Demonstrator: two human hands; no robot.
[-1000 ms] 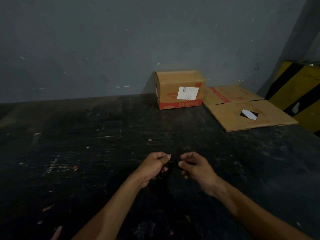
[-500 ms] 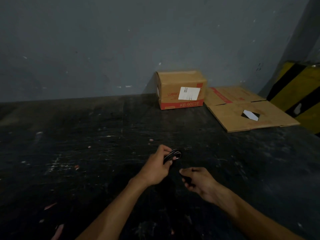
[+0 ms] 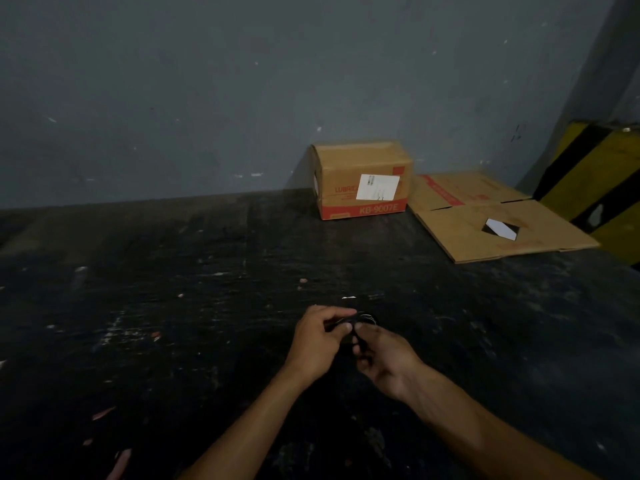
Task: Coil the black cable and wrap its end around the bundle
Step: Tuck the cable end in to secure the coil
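The black cable (image 3: 353,323) is gathered into a small bundle and is held above the near middle of the dark counter (image 3: 173,323). It is pinched by the left hand (image 3: 320,344), whose thumb and fingers are closed on its left part. The right hand (image 3: 386,358) is curled beside it, fingertips touching the bundle; a strand appears to be gripped, though this is dim. A cardboard box (image 3: 362,180) and flattened cardboard (image 3: 491,220) are seen at the far right.

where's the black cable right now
In the head view, the black cable sits low at centre, pinched between the left hand and right hand, above the dark table.
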